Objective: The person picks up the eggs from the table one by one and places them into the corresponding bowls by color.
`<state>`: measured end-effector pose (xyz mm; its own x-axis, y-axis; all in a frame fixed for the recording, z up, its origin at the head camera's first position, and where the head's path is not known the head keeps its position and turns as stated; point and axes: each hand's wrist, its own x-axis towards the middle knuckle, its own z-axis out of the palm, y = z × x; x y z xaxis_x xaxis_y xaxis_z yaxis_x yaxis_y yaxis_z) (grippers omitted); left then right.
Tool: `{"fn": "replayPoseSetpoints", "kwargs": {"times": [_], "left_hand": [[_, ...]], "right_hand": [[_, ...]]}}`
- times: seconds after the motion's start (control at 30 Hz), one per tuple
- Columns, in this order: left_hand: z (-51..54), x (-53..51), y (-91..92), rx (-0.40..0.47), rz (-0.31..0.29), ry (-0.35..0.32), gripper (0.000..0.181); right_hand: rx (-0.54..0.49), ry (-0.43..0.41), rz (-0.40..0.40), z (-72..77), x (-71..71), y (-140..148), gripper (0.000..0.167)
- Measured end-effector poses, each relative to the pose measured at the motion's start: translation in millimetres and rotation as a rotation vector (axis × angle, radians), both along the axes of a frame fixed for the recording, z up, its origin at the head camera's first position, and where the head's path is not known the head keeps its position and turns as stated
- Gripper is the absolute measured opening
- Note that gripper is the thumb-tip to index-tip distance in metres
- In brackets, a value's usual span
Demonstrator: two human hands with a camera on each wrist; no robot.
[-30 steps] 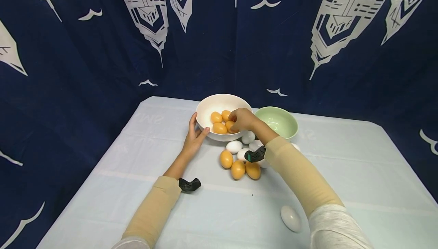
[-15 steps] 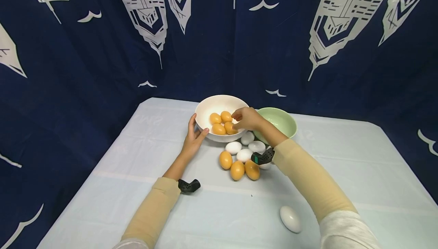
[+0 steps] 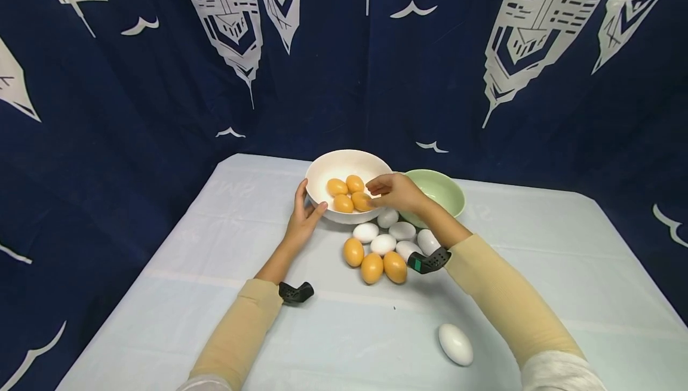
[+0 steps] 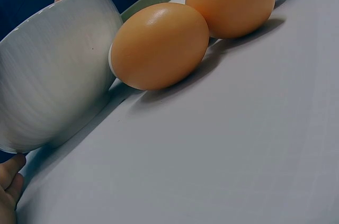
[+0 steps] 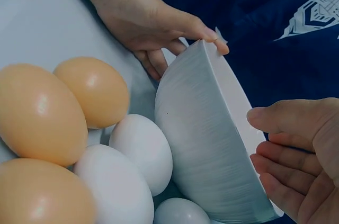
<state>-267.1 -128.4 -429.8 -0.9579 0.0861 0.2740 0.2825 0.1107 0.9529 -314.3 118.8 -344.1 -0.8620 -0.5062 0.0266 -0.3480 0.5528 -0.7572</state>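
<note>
My left hand [image 3: 302,222] grips the left side of a white bowl [image 3: 325,167], its thumb at the rim in the right wrist view. Several brown eggs [image 3: 343,203] lie inside the bowl. Over the bowl's right rim is my right hand [image 3: 399,191], its fingers loosely bent close to the nearest brown egg [image 3: 361,201]. In the right wrist view, no egg shows between the thumb and fingers of the right hand [image 5: 299,155]. The bowl's wall hides its contents in both wrist views.
Several white eggs [image 3: 383,244] and three brown eggs [image 3: 372,268] cluster in front of the bowl. A green bowl [image 3: 443,191] stands to its right, partly behind my right arm. One white egg [image 3: 455,344] lies apart, nearer the front. A dark blue curtain [image 3: 322,80] hangs behind the table.
My right hand has drawn back to the right from the brown egg in the white bowl, letting it go. The left hand keeps its hold on the bowl.
</note>
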Motion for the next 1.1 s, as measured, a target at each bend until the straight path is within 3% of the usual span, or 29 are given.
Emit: {"fn": "replayPoseSetpoints", "kwargs": {"times": [0.37, 0.67, 0.83, 1.1], "left_hand": [[-1.8, -0.9, 0.2, 0.015, -0.010, -0.019, 0.077], [0.0, 0.0, 0.3, 0.020, -0.006, -0.024, 0.076], [0.1, 0.5, 0.3, 0.011, -0.005, -0.015, 0.076], [-1.1, -0.7, 0.9, 0.014, -0.006, 0.004, 0.076]], "right_hand": [[-0.219, -0.112, -0.002, -5.9, 17.3, 21, 0.043], [-0.330, -0.169, 0.012, -19.6, 37.1, 35, 0.042], [-0.359, -0.186, 0.053, -29.8, 44.9, 42, 0.043], [-0.314, -0.223, 0.108, -40.4, 53.9, 53, 0.049]]}}
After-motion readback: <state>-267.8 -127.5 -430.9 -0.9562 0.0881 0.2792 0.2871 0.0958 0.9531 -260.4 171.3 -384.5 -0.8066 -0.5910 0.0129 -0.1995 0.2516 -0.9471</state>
